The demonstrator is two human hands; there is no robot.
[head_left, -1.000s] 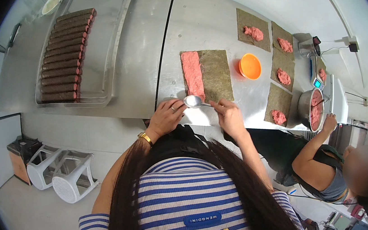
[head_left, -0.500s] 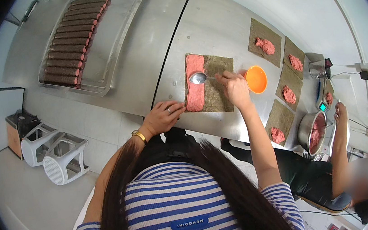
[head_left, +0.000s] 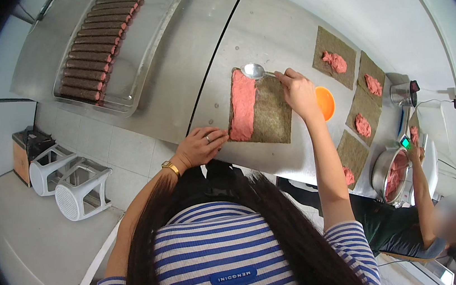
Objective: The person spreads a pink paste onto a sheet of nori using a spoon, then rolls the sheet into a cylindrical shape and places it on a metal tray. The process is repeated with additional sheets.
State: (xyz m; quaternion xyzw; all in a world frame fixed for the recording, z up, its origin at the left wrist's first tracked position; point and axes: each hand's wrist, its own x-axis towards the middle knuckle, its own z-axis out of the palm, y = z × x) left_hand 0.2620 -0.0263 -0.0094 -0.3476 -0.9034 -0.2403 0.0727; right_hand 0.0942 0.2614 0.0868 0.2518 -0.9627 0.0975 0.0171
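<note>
1. Head view: the right hand (head_left: 298,90) is clamped on the handle of a shiny metal spoon (head_left: 254,71), bowl at the far end of the pink meat-paste strip (head_left: 242,106).
2. That strip runs lengthwise, away from the body, along the left side of the dark green seaweed sheet (head_left: 269,109) on the steel table (head_left: 277,30).
3. Left hand (head_left: 200,145), fingers loosely spread and holding nothing, touches the strip's near end; the right is nearer the far end.

One head-worn fisheye view looks steeply down from above the person onto the steel counter (head_left: 261,37), fairly near.
</note>
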